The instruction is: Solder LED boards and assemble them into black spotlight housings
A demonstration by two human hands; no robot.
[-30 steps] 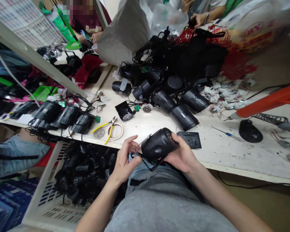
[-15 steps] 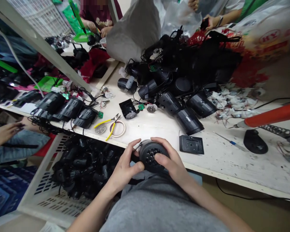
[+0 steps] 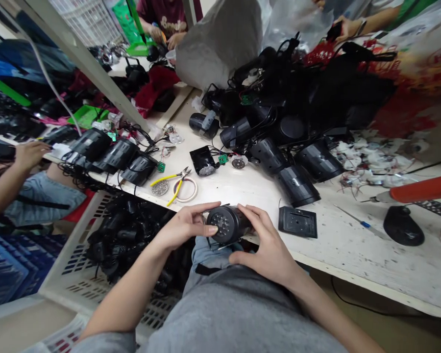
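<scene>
A black cylindrical housing (image 3: 225, 224) with a round, perforated end face is held in front of my waist, just off the table's front edge. My left hand (image 3: 185, 226) grips it from the left, thumb pressed on the holed face and fingers along the top. Around its right side curves my right hand (image 3: 265, 245), fingertips against the body and thumb spread lower down. Beyond them on the table are yellow-handled cutters (image 3: 179, 184), a roll of tape (image 3: 188, 190) and a metal mesh disc (image 3: 159, 187). Right of my hands lies a black rectangular cover (image 3: 297, 221).
More black housings (image 3: 297, 185) pile up behind. At right lie a red-handled tool (image 3: 422, 189), a thin screwdriver-like tool (image 3: 363, 223) and a black teardrop-shaped part (image 3: 403, 225). A white crate (image 3: 64, 264) of black parts stands below left. Another person's hand (image 3: 31, 156) is at far left.
The housing has turned, its holed face now towards the left. My right thumb has come off that face, while my left thumb now presses it. The view has shifted slightly left.
</scene>
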